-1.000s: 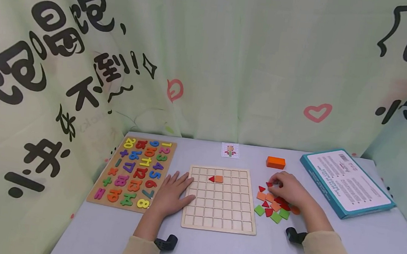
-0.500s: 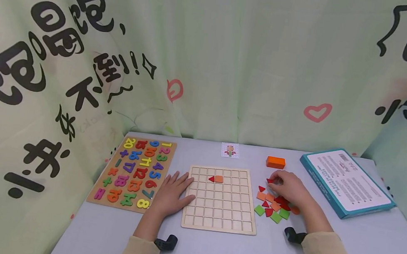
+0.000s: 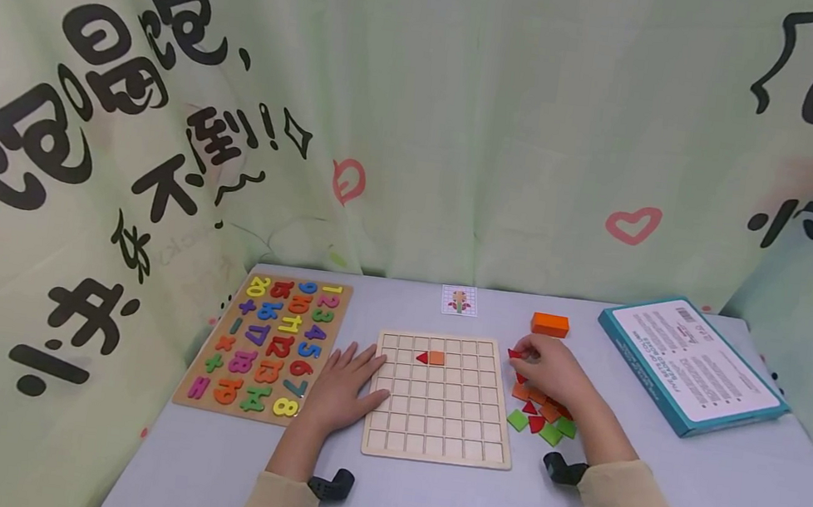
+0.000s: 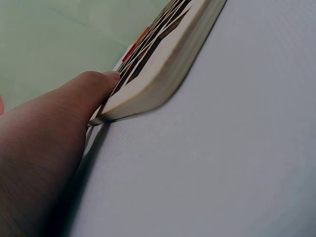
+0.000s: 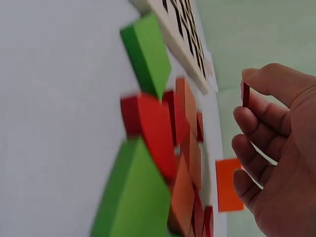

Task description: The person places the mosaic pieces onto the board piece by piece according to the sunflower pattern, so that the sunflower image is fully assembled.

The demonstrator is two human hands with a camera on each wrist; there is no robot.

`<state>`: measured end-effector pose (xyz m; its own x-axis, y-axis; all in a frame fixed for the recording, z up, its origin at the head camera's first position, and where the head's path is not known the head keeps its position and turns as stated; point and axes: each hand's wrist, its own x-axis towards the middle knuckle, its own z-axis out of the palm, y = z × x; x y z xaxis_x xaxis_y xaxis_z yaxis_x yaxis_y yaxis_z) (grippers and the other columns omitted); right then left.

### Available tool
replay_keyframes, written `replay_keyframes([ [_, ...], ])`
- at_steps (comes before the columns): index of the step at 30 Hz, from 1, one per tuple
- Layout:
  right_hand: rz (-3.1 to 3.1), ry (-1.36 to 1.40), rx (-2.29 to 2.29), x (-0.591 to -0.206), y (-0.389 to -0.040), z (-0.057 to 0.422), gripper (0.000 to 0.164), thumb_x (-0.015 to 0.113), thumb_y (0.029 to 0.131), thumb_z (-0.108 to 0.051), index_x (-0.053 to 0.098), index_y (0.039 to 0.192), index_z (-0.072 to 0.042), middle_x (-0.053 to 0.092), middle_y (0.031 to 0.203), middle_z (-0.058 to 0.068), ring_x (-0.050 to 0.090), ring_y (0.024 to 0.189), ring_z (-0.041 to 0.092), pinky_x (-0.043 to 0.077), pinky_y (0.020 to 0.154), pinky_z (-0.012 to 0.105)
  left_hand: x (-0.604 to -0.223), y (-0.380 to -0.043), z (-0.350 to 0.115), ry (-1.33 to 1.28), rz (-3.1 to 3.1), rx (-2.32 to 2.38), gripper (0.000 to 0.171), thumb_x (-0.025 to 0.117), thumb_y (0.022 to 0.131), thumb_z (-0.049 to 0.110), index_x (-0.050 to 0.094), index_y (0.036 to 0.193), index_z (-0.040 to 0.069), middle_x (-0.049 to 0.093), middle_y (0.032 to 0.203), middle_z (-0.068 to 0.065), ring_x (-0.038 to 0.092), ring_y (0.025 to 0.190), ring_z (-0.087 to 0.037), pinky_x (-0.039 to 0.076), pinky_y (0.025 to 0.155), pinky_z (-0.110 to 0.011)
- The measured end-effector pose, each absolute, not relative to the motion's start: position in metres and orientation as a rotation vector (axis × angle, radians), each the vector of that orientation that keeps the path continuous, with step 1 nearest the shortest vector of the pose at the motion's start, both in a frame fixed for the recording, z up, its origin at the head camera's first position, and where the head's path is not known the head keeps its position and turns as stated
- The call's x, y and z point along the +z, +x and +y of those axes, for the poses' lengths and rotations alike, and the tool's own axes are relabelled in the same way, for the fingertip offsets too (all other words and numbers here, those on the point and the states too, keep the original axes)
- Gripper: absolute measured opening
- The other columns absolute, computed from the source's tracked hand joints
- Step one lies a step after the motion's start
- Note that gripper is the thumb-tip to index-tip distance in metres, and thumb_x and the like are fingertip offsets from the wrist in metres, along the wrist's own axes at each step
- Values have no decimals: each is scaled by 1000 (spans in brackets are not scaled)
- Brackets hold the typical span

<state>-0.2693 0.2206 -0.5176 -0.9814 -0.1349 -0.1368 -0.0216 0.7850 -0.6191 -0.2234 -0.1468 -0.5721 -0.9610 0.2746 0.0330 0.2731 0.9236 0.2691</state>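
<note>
My right hand [image 3: 549, 372] pinches a small red triangle tile [image 5: 245, 94] between thumb and finger, above the table and just right of the board. Below it lies a loose pile of red, orange and green tiles [image 3: 553, 435], partly hidden by the hand. My left hand [image 3: 343, 393] lies spread at the left edge of the wooden grid board [image 3: 429, 448]; in the left wrist view its thumb [image 4: 94, 91] rests on the board's rim. Within the grid, a red triangle [image 3: 422, 357] sits beside an orange square [image 3: 437, 358] in an upper row.
A number puzzle board [image 3: 210, 395] lies left of the left hand. Behind the grid board is a small pattern card [image 3: 460, 301]. An orange block [image 3: 550, 325] stands behind the right hand, and a teal box [image 3: 695, 366] lies at the right.
The right hand has moved left toward the grid board, carrying the red triangle tile away from the pile's far side. The left hand stays where it was.
</note>
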Motion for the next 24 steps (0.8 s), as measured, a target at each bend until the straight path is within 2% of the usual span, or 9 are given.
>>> replay_keyframes([
  [5, 2786, -117, -1004, -514, -269, 201, 33, 71, 91, -28, 64, 117, -10, 63, 106, 9, 55, 98, 24, 58, 78, 31, -572, -223, -147, 437, 3074, 445, 70, 49, 92, 67, 39, 152, 31, 32, 162, 5, 19, 154, -27, 13, 125, -52],
  [12, 2801, -98, -1055, -514, -271, 175, 30, 71, 90, -29, 64, 113, -10, 59, 97, 8, 52, 94, 24, 51, 66, 25, -571, -222, -147, 446, 3073, 456, 70, 50, 92, 65, 40, 152, 30, 33, 162, 4, 19, 154, -28, 13, 125, -52],
  [24, 2831, -149, -1031, -520, -272, 140, 25, 72, 89, -30, 68, 104, -10, 58, 90, 6, 51, 88, 22, 46, 66, 26, -570, -223, -148, 450, 3071, 452, 70, 50, 92, 65, 40, 152, 31, 32, 162, 4, 19, 154, -28, 13, 125, -52],
])
